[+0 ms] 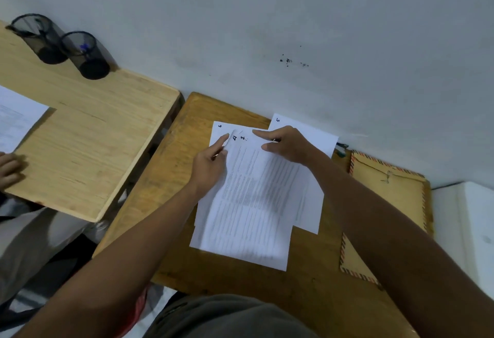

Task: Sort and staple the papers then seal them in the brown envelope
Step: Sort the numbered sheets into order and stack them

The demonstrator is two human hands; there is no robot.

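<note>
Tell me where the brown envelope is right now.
In the head view, the brown envelope lies flat at the right edge of the darker wooden desk, right of the papers, partly hidden by the right forearm.

Two counters stand side by side: a darker one under the papers and a paler one to the left. Two black mesh pen cups sit on the paler one. One brown envelope lies at the right. At least four numbered white sheets overlap on the darker counter; an exact count cannot be told. One more sheet lies at far left. Three hands show: the left hand, the right hand, and another person's hand.
</note>
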